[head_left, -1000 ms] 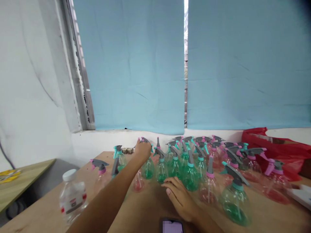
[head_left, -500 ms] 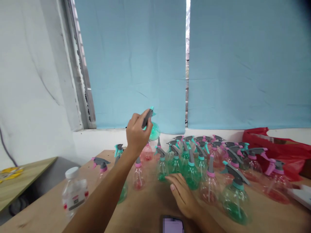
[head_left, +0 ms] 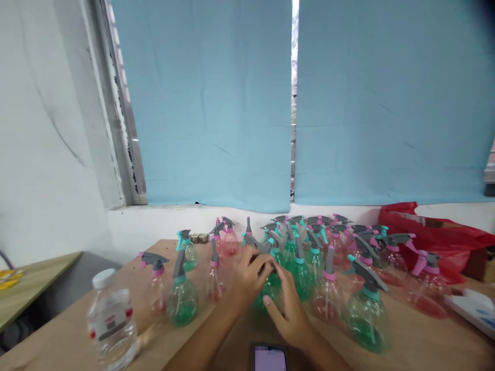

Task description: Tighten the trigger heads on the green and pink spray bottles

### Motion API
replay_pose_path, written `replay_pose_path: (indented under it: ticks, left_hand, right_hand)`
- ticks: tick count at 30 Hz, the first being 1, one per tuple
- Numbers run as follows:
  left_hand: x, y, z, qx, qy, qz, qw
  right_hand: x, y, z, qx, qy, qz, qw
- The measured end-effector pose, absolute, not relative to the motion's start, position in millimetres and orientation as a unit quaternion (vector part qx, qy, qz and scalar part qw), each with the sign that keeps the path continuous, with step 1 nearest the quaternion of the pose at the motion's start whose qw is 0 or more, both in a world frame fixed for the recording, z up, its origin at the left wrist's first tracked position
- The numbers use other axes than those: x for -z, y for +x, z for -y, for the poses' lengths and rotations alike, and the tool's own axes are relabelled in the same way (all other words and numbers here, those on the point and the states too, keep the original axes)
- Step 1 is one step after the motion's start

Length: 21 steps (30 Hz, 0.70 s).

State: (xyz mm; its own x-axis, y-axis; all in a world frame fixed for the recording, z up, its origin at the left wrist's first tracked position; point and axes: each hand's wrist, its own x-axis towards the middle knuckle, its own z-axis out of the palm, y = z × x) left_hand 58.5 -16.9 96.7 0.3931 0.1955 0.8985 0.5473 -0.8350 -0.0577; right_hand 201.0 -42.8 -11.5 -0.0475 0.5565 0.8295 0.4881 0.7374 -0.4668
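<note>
My left hand [head_left: 247, 281] is closed round the grey trigger head of a green spray bottle [head_left: 270, 291] that stands low on the wooden table [head_left: 216, 335] in front of me. Against that bottle's near side rests my right hand [head_left: 288, 309], fingers curled on its body. Behind and to the right stand several more spray bottles [head_left: 328, 252], green and pink, all with grey trigger heads. A green one [head_left: 181, 299] and a pink one [head_left: 157, 288] stand to the left of my hands.
A clear water bottle [head_left: 112, 324] with a white cap stands at the front left. A phone [head_left: 269, 358] lies at the near edge. A red bag [head_left: 436, 237] sits at the back right, a white box [head_left: 474, 309] at the right edge, a second table [head_left: 27, 286] on the left.
My left hand, which had lifted a green spray bottle high, has brought it down to the table in front of me. My right hand has moved up against it.
</note>
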Motion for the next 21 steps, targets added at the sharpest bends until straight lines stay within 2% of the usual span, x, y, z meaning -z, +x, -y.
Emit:
replay_pose_path:
  ticks: [3, 9, 14, 17, 21]
  left_hand:
    - [-88, 68, 20, 0.501, -0.822, 0.247, 0.109]
    - [-74, 83, 24, 0.533, -0.773, 0.329, -0.102]
    - [-70, 79, 19, 0.500, -0.766, 0.292, -0.280]
    - [-69, 68, 17, 0.470, -0.777, 0.263, -0.326]
    - [-53, 43, 5, 0.448, -0.790, 0.297, -0.297]
  right_hand:
    - [14, 195, 34, -0.022, -0.390, 0.702, 0.596]
    - [6, 198, 25, -0.066, -0.417, 0.641, 0.641]
    - [0, 206, 24, -0.063, -0.425, 0.627, 0.650]
    - [-3, 213, 20, -0.079, -0.419, 0.617, 0.662]
    - [-11, 226, 15, -0.217, -0.394, 0.631, 0.632]
